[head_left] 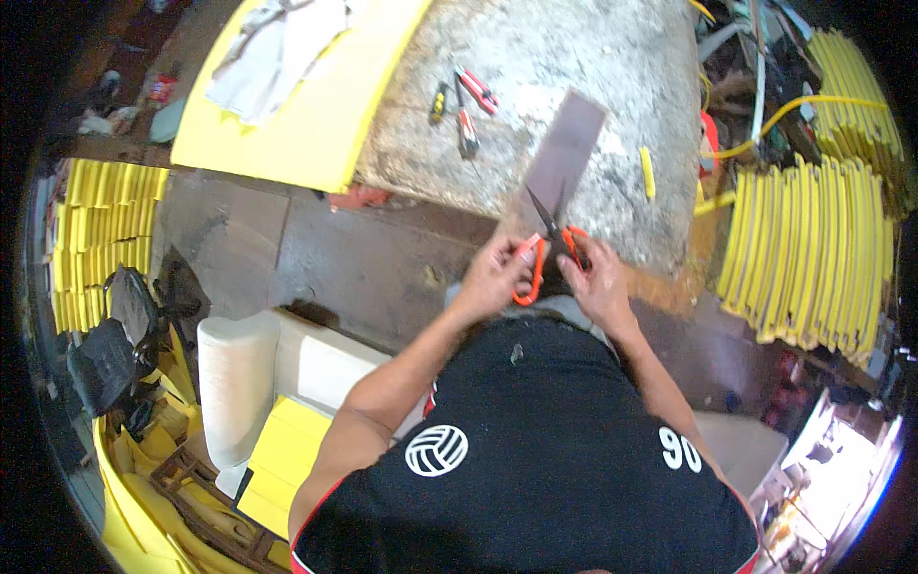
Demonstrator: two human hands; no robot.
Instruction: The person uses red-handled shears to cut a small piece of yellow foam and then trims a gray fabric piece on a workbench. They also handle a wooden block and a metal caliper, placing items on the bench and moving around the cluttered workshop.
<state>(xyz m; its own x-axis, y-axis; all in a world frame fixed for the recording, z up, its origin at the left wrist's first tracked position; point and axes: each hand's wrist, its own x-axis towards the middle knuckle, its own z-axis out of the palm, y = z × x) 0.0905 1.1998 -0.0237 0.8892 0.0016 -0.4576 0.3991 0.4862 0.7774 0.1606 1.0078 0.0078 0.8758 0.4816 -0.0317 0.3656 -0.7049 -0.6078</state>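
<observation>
Large black scissors with orange handles point away from me over a long grey-brown strip lying across the worktable's near edge. My left hand is closed on the left handle, and my right hand is closed on the other. Farther up the worktable lie red pliers, a screwdriver with a red and pale handle and a small yellow-and-black tool. A short yellow piece lies right of the strip.
A yellow sheet with white cloth covers the table's left part. Stacks of yellow foam stand right and left. A cream upholstered seat and yellow slab are lower left. A yellow hose runs at upper right.
</observation>
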